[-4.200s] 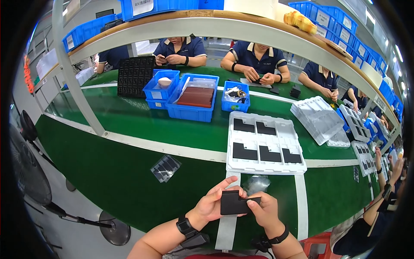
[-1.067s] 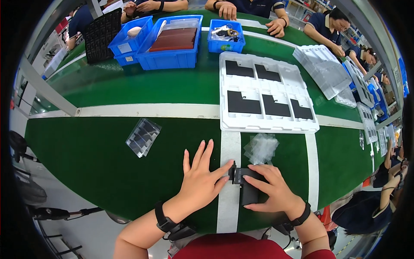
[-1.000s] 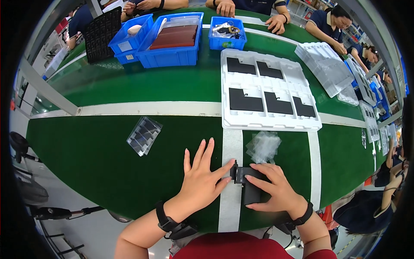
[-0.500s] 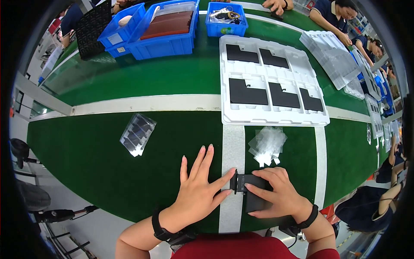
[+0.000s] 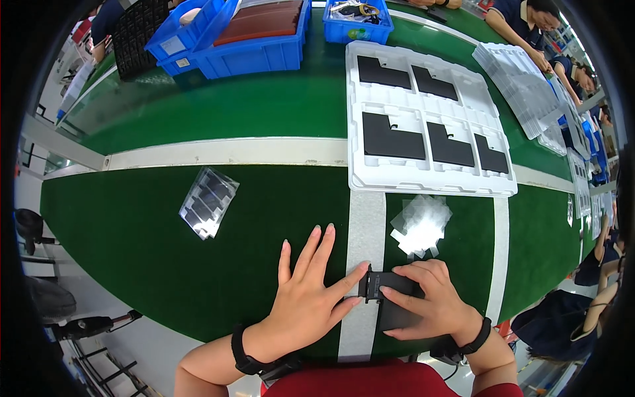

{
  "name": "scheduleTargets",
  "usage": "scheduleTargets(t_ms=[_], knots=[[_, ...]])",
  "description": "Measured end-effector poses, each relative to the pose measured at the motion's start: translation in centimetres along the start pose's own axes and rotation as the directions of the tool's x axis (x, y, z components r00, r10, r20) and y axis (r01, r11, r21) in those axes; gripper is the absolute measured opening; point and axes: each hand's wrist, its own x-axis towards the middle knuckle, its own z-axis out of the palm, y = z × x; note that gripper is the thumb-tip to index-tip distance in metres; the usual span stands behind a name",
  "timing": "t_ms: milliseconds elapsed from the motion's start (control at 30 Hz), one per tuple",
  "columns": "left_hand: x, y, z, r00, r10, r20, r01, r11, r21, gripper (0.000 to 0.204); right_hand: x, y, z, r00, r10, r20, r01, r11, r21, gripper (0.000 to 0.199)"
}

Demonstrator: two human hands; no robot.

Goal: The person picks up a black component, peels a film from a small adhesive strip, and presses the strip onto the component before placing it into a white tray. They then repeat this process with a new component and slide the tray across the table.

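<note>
Fingers (image 5: 308,258) of our left hand (image 5: 297,311) fan wide, the forefinger (image 5: 345,282) touching the black piece (image 5: 397,317) at its nine o'clock end; our right hand (image 5: 442,306), half curled, holds it to the green table (image 5: 132,231), six o'clock from the white tray (image 5: 430,184).

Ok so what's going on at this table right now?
The person's right hand holds a flat black part on the green table, while the left hand has thumb and index finger at its left end. Clear films lie just beyond; past them, a white tray holds five L-shaped black pieces.
</note>
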Motion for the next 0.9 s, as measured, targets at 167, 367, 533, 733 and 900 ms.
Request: scheduleTargets(t_ms=[167,367,533,733,900], knots=[[-0.09,0.08,-0.04,1.000,0.002,-0.004,-0.002,1.000,-0.007,0.041,-0.09,-0.14,0.00,1.000,0.003,-0.006,-0.003,1.000,-0.004,0.058],[-0.02,0.04,0.07,1.000,0.000,-0.003,0.000,1.000,-0.003,0.041,0.00,-0.02,0.04,1.000,-0.001,-0.003,0.001,1.000,-0.013,0.058],[-0.06,0.11,0.16,1.000,-0.004,-0.014,0.004,1.000,0.007,0.041,-0.11,0.05,0.15,1.000,0.002,-0.012,-0.002,1.000,-0.009,0.057],[0.08,0.11,0.09,1.000,-0.004,-0.016,0.004,1.000,0.004,0.041,-0.05,0.08,0.16,1.000,0.000,-0.023,-0.001,1.000,-0.013,0.057],[0.09,0.11,0.07,1.000,-0.007,-0.015,0.007,1.000,0.003,0.041,-0.09,0.13,0.22,1.000,-0.002,-0.026,0.002,1.000,-0.012,0.057]])
